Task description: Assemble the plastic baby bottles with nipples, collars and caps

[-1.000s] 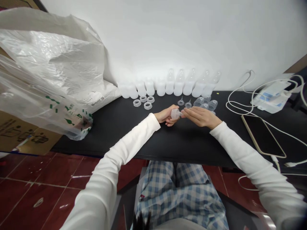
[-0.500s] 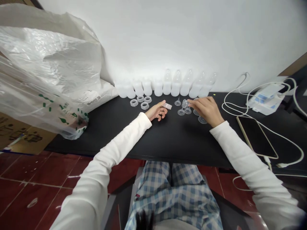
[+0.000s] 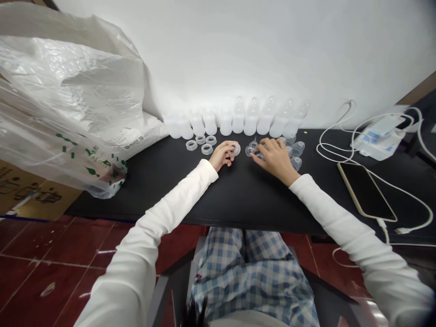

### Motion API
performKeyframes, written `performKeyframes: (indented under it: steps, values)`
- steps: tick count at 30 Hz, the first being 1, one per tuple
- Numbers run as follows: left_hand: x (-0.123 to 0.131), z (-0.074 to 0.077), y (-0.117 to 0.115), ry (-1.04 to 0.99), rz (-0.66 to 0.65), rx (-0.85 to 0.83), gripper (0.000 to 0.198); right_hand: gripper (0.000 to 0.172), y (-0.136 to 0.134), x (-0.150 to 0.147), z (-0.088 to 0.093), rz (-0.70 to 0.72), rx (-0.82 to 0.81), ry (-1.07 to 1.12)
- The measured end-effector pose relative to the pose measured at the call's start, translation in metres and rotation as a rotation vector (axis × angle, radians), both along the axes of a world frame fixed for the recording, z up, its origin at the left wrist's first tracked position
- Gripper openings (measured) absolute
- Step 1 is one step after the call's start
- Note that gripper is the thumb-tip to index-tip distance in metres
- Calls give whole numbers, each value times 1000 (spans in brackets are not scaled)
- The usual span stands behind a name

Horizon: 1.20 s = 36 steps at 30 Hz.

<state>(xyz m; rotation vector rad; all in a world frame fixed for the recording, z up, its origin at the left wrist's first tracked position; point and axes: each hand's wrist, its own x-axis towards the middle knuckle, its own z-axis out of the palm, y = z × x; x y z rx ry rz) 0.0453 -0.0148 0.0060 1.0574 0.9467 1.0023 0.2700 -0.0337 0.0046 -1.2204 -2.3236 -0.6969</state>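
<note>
My left hand (image 3: 222, 156) rests on the black table (image 3: 211, 190), fingers curled around a clear plastic ring (image 3: 235, 149). Just right of it, my right hand (image 3: 273, 156) lies over a cluster of small clear nipples and caps (image 3: 295, 150), its fingertips pinching one clear nipple (image 3: 251, 151). A row of translucent white bottles (image 3: 238, 121) stands along the wall behind both hands. Three loose rings (image 3: 201, 145) lie left of my left hand.
A large plastic bag (image 3: 68, 104) over cardboard boxes fills the left. A phone (image 3: 366, 190) lies at right, with a white charger block (image 3: 383, 136) and looping cables (image 3: 337, 145). My checked trousers and a red tiled floor show below the table edge.
The hands were together on one clear piece a second ago. They parted; the left now holds a ring, and the right went into the nipple cluster and drew back left.
</note>
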Motion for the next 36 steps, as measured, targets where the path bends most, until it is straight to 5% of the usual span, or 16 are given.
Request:
performKeyframes:
  steps: [6,12,16,21,24,30,36]
  values:
    - [-4,-11,5,267,177,344,23,35,2,-25,-8,-76,-86,-35]
    - [-43,-8,13,795,406,830,29,42,5,-30,-12,-211,-109,-32]
    - [-78,2,12,1108,476,797,34,40,3,-29,-13,-209,-106,-1]
    - [-114,7,11,1219,648,698,35,39,-1,-24,-16,-147,-69,26]
    - [-126,5,13,1255,568,686,37,38,-1,-20,-17,-129,-54,57]
    - [-135,-1,24,1317,70,856,30,34,0,-15,-17,-110,-37,105]
    - [-138,-10,28,1198,88,843,28,31,-3,-16,-15,-101,-62,143]
